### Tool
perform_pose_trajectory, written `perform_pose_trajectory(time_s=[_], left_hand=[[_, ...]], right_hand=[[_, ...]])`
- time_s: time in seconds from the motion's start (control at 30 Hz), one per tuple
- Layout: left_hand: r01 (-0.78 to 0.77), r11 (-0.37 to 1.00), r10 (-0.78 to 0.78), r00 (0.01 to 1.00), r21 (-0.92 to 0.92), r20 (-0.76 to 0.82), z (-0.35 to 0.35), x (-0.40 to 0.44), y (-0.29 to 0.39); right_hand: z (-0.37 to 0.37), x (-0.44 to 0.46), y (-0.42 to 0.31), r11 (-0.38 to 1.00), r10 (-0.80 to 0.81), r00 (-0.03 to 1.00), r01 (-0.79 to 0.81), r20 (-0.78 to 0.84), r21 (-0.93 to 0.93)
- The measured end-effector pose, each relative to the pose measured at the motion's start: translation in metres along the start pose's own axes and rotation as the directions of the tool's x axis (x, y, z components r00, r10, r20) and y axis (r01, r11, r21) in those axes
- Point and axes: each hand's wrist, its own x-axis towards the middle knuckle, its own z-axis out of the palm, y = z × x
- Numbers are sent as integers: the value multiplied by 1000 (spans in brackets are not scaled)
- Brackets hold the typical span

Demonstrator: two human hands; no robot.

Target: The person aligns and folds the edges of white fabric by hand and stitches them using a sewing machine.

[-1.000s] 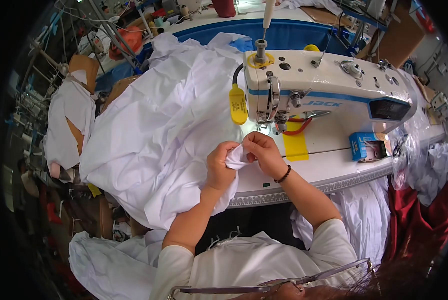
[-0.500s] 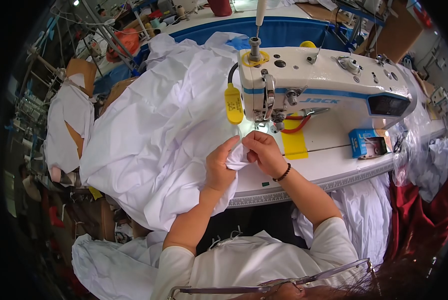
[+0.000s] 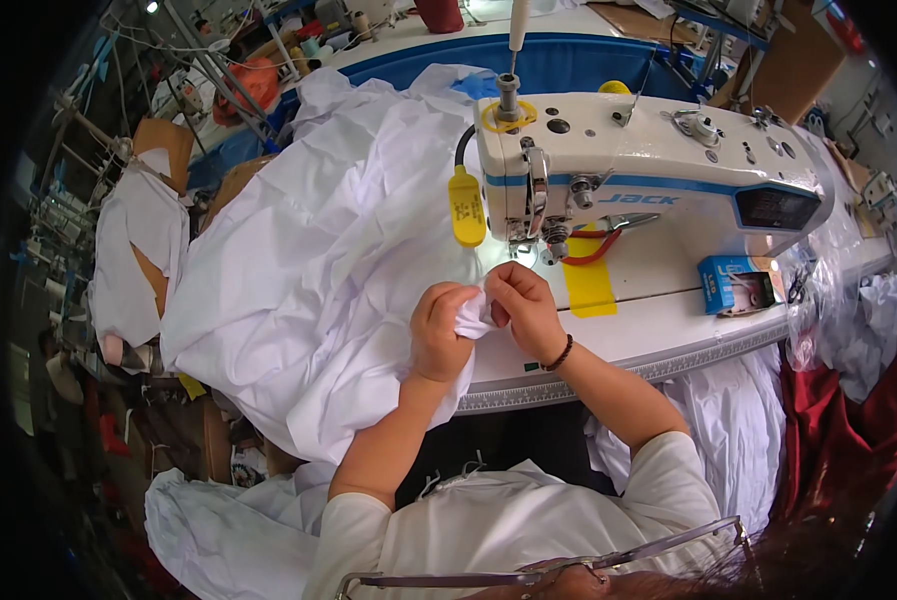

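Note:
A large heap of white fabric (image 3: 278, 240) covers the left part of the sewing table and hangs over its front edge. Its right edge is held between my two hands, just in front of the sewing machine (image 3: 658, 150). My left hand (image 3: 441, 332) is closed on the cloth with its fingers curled. Thumb and fingertips of my right hand (image 3: 524, 308) pinch the same edge, close beside the left. Both stand a little nearer to me than the lit needle area (image 3: 524, 256). Folds and fingers hide the exact grip points.
Red-handled scissors (image 3: 608, 238) lie under the machine arm, by a yellow patch (image 3: 590, 285). To the right stands a small blue box (image 3: 738, 286). A ruler strip (image 3: 628, 372) runs along the table's front edge. Red cloth (image 3: 848, 430) hangs at the right.
The fingers of my left hand have curled in from a more stretched pose. My right hand has shifted very slightly left and stays pinched on the cloth.

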Motion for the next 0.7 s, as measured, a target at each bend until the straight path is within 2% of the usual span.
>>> perform_pose_trajectory(time_s=[0.17,0.37,0.43,0.7], left_hand=[[70,997,-70,997,-23,-19,0,-1,0],[10,999,-11,1000,-47,-27,-1,0,1],[12,998,-13,1000,-55,-16,-1,-1,0],[73,997,-74,997,-34,-19,-1,0,3]], right_hand=[[-2,0,7,998,-56,998,56,15,-4],[8,1,-14,997,40,998,-37,-47,60],[-1,3,-10,991,108,989,-115,103,65],[-5,3,2,995,39,998,-44,48,94]])
